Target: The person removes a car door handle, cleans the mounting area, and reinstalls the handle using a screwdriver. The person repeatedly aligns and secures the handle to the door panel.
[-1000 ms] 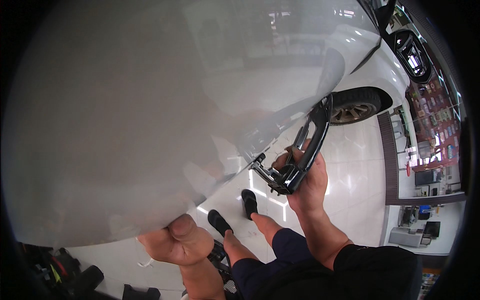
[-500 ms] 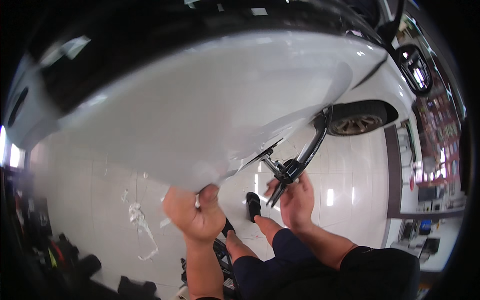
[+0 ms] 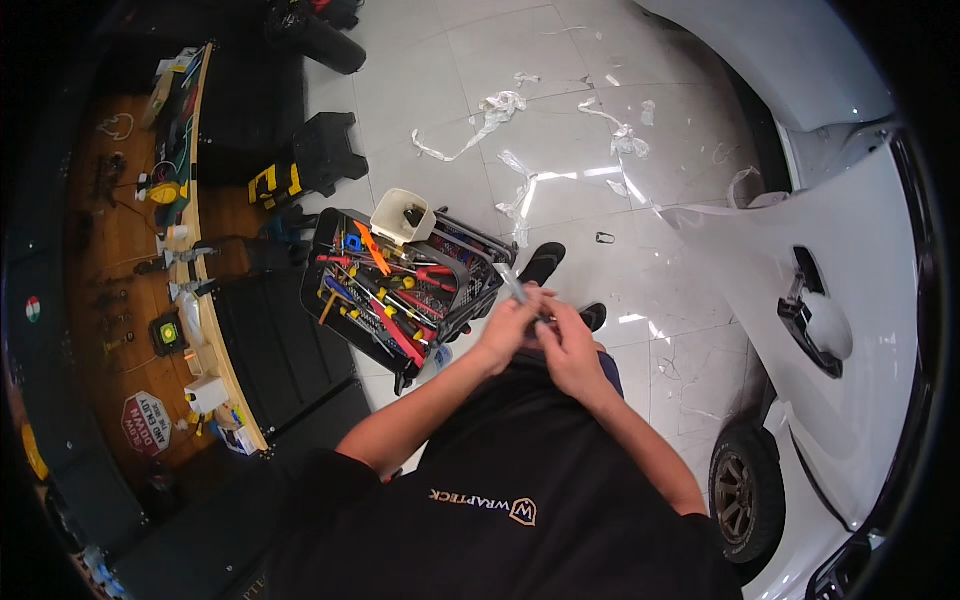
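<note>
In front of my body, my two hands meet. My left hand (image 3: 508, 330) is closed around a slim grey tool (image 3: 512, 283), whose narrow end sticks out past the fingers; blur hides its exact kind. My right hand (image 3: 570, 350) presses close against the left with fingers curled, seemingly at the tool's other end. To the right stands the white car door (image 3: 870, 240), its black door handle (image 3: 808, 320) hanging partly loose at the panel. Close by on the left, a black tool cart (image 3: 375, 335) holds a jumble of screwdrivers, pliers and other hand tools.
A cream bin (image 3: 402, 216) sits at the cart's corner. Crumpled white film scraps (image 3: 500, 108) lie on the tiled floor. Along the left runs a wooden-edged workbench (image 3: 215, 330) with small items. A black step stool (image 3: 328, 155) and a car wheel (image 3: 742, 492) are nearby.
I have turned from the car door towards the tool cart. My left hand has left the panel's edge and my right hand the handle; they now meet around a slim grey tool.
</note>
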A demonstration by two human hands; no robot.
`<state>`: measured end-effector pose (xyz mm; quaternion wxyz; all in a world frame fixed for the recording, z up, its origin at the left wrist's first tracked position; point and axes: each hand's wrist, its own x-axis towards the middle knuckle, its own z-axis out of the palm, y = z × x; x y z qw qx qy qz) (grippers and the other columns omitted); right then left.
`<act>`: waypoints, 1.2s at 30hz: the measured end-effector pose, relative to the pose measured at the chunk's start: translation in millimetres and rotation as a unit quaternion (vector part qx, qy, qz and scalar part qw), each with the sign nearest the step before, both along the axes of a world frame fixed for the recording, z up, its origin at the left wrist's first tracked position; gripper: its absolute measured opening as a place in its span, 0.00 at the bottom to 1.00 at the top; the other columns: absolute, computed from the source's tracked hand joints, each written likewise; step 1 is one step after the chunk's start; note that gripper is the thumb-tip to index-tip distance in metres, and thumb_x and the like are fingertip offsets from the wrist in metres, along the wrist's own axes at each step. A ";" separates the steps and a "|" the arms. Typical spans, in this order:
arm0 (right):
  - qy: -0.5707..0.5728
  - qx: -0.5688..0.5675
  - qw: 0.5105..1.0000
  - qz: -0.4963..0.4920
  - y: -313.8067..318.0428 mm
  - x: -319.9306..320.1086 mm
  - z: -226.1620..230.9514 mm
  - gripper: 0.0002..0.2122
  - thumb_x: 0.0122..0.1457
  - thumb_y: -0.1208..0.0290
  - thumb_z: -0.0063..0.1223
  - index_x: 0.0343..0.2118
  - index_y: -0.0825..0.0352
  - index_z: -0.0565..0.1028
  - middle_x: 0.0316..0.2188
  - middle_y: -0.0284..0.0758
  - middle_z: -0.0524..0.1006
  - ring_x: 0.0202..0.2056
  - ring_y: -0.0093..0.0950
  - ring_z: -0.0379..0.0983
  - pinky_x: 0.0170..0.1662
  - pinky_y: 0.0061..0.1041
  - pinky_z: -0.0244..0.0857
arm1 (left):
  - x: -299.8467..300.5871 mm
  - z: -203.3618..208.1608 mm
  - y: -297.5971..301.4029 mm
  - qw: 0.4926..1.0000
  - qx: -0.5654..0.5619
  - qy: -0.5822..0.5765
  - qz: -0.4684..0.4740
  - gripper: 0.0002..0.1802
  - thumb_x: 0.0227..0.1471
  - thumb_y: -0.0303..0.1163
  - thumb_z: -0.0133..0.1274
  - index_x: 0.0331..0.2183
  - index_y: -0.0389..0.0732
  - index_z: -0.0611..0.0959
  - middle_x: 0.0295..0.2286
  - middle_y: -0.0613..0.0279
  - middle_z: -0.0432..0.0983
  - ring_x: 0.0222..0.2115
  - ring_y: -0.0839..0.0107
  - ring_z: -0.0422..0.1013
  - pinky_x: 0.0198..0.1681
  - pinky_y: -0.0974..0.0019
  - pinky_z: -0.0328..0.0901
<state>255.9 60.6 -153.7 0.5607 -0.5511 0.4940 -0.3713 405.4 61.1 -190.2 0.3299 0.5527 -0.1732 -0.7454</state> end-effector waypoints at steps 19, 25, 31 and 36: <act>-0.451 0.004 0.746 -0.490 -8.8 -258.5 101.9 0.27 0.71 0.47 0.43 0.61 0.66 0.67 0.54 0.42 0.75 0.54 0.35 0.71 0.58 0.42 0.65 | -81.2 96.4 -118.5 0.881 -0.319 -0.212 -0.276 0.22 0.63 0.31 0.56 0.56 0.33 0.77 0.48 0.50 0.79 0.47 0.66 0.76 0.51 0.62 0.70; -0.526 -0.029 0.713 -0.463 4.0 -273.3 87.0 0.21 0.72 0.50 0.42 0.50 0.65 0.74 0.36 0.34 0.75 0.42 0.32 0.72 0.47 0.37 0.67 | -254.7 150.8 -162.0 0.856 -0.229 0.173 -0.431 0.27 0.63 0.33 0.57 0.60 0.31 0.73 0.51 0.48 0.78 0.47 0.65 0.76 0.50 0.63 0.72; -0.503 -0.046 0.707 -0.495 16.7 -275.2 63.9 0.23 0.73 0.51 0.39 0.51 0.70 0.73 0.39 0.38 0.77 0.39 0.33 0.74 0.45 0.34 0.68 | -280.6 157.3 -155.3 0.753 -0.346 0.096 -0.551 0.14 0.60 0.29 0.60 0.45 0.30 0.84 0.38 0.55 0.84 0.35 0.73 0.77 0.41 0.70 0.70; -0.279 -0.168 0.680 -0.657 -8.2 -285.2 17.6 0.14 0.63 0.80 0.59 0.51 0.68 0.73 0.44 0.40 0.78 0.38 0.33 0.78 0.38 0.31 0.73 | -283.9 144.4 -147.4 0.795 -0.294 0.117 -0.518 0.09 0.56 0.24 0.62 0.40 0.34 0.86 0.31 0.60 0.82 0.26 0.74 0.74 0.33 0.71 0.68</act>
